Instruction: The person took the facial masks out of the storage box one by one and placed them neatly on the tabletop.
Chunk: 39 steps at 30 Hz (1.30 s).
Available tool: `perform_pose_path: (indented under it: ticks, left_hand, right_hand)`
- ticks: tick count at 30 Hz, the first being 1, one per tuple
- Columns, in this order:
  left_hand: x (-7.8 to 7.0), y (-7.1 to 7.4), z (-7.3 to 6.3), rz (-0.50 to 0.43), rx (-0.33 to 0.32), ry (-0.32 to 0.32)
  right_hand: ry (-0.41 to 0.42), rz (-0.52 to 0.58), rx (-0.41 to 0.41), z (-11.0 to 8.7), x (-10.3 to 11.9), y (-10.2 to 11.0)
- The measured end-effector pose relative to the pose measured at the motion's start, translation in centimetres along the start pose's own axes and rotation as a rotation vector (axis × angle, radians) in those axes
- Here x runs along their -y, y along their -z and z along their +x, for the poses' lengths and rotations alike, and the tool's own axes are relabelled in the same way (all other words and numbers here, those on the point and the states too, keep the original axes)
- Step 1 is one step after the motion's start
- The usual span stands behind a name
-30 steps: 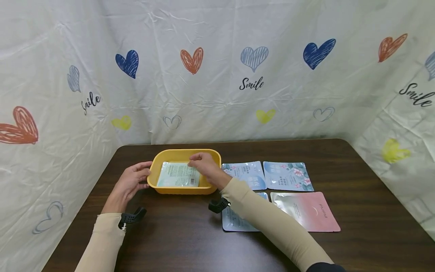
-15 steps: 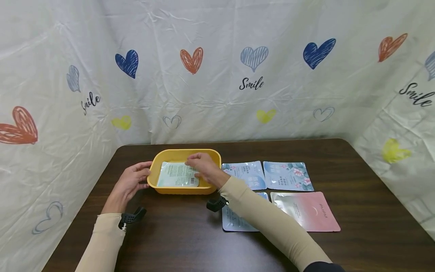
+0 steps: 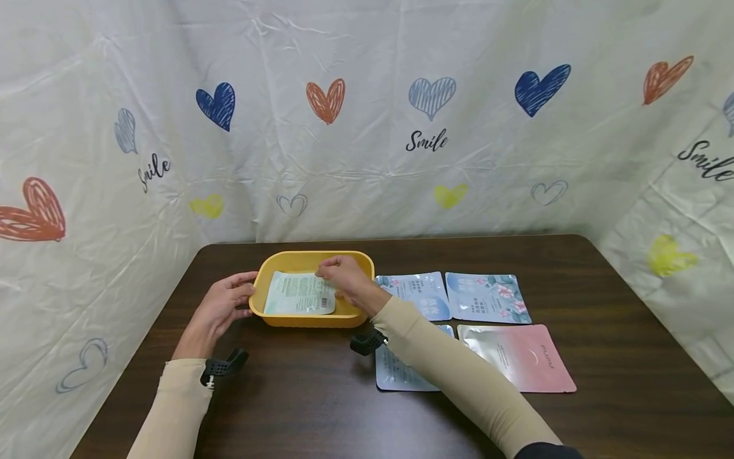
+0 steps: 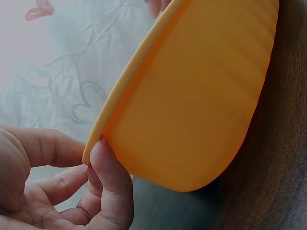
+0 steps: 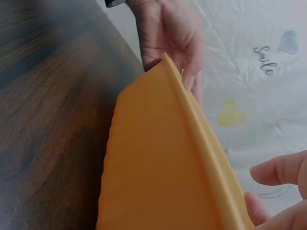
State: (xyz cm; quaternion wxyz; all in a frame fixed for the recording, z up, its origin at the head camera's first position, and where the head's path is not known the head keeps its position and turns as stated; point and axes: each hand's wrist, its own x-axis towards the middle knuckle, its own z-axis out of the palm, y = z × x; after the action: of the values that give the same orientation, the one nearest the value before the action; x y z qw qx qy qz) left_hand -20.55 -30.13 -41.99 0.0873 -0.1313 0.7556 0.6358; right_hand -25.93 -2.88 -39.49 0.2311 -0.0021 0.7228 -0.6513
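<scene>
In the head view a yellow plastic basket (image 3: 315, 322) stands at the back left of the table. A pale green sheet mask packet (image 3: 298, 294) lies flat inside it, its printed back facing up. At the basket's left end my left hand (image 3: 220, 308) pinches the rim; the left wrist view shows fingertips on both sides of the rim (image 4: 125, 72). My right hand (image 3: 350, 280) is over the basket's right half, fingertips by the packet's upper right corner. The right wrist view shows a gap between the right fingers (image 5: 278, 170), with contact on the packet hidden.
Right of the basket lie two blue flowered mask packets, one (image 3: 421, 293) partly behind the right arm and another (image 3: 487, 296) beside it. Nearer are a pale blue packet (image 3: 395, 370), partly covered by the sleeve, and a pink-silver packet (image 3: 527, 357). A printed curtain (image 3: 367, 159) hangs behind.
The right hand has shifted slightly left and then a little back over the basket. The left hand, the basket and the packets have stayed in place.
</scene>
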Motion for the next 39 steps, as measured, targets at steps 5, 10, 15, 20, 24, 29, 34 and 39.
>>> perform_pose_path:
  ticks: [5, 10, 15, 20, 24, 29, 34, 39]
  left_hand:
    - [-0.1, 0.0, -0.1, -0.002, -0.006, -0.001]
    - [-0.1, -0.1, -0.2, -0.006, 0.004, -0.012]
    - [0.0, -0.2, -0.1, -0.003, -0.005, -0.006]
    - [0.0, -0.2, 0.0, -0.001, -0.009, -0.003]
    - [0.0, -0.1, 0.0, -0.001, -0.001, -0.01]
    - [-0.2, -0.1, 0.0, 0.001, -0.001, -0.006]
    - [-0.2, -0.2, 0.0, 0.008, -0.007, 0.001]
    - [-0.2, -0.2, 0.0, 0.007, -0.007, 0.001]
  right_hand:
    - [-0.004, 0.07, 0.013, 0.3, -0.4, -0.4]
    - [0.022, -0.028, -0.02, 0.3, -0.6, -0.4]
    - [0.015, -0.074, -0.072, 0.1, -0.1, 0.4]
    - [-0.051, -0.09, -0.009, -0.3, 0.4, 1.1]
    - [-0.088, -0.109, 0.05, -0.4, 0.6, 1.4]
    - [-0.1, -0.086, 0.073, -0.4, 0.4, 1.3]
    - [-0.092, -0.059, 0.041, -0.4, 0.0, 1.0]
    - [-0.042, -0.026, 0.011, -0.5, 0.0, 0.7]
